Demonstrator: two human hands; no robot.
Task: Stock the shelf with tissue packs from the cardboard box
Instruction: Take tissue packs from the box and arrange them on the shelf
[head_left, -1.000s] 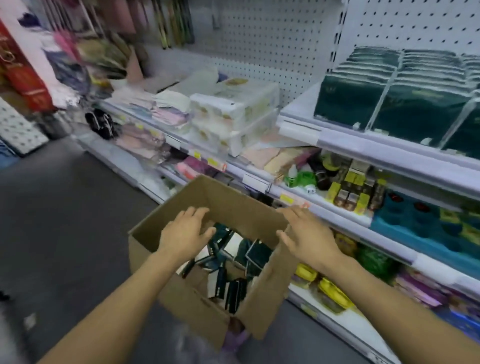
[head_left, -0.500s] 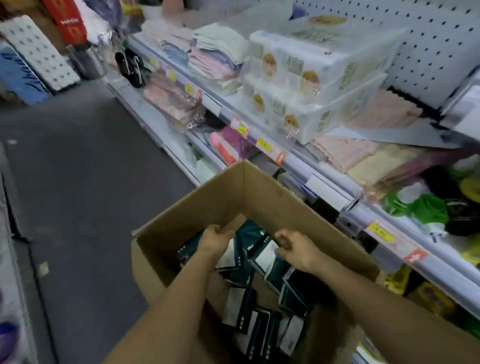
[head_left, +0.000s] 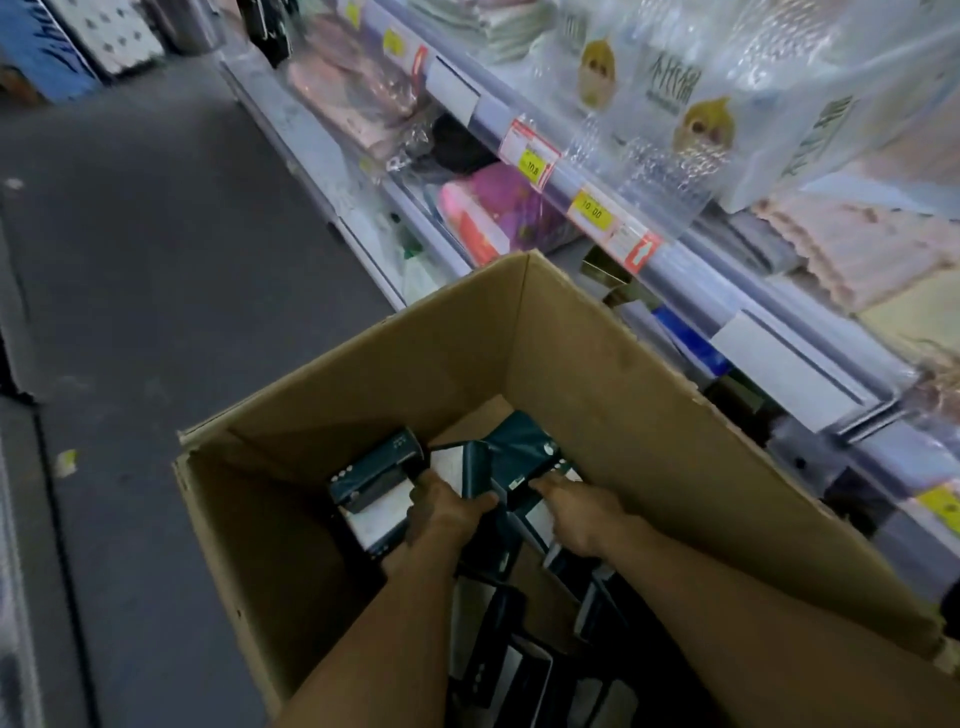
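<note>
Dark-green tissue packs (head_left: 519, 452) lie jumbled (some upright) inside open cardboard box (head_left: 597, 374).

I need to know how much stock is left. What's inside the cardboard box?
Dark green tissue packs lie loose in the box, with both hands, left and right, among them. Arms and shadow hide the near part, so no count.

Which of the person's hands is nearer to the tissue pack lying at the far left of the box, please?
The left. The left hand sits just beside that tissue pack, while the right hand reaches into the cardboard box farther right.
</note>
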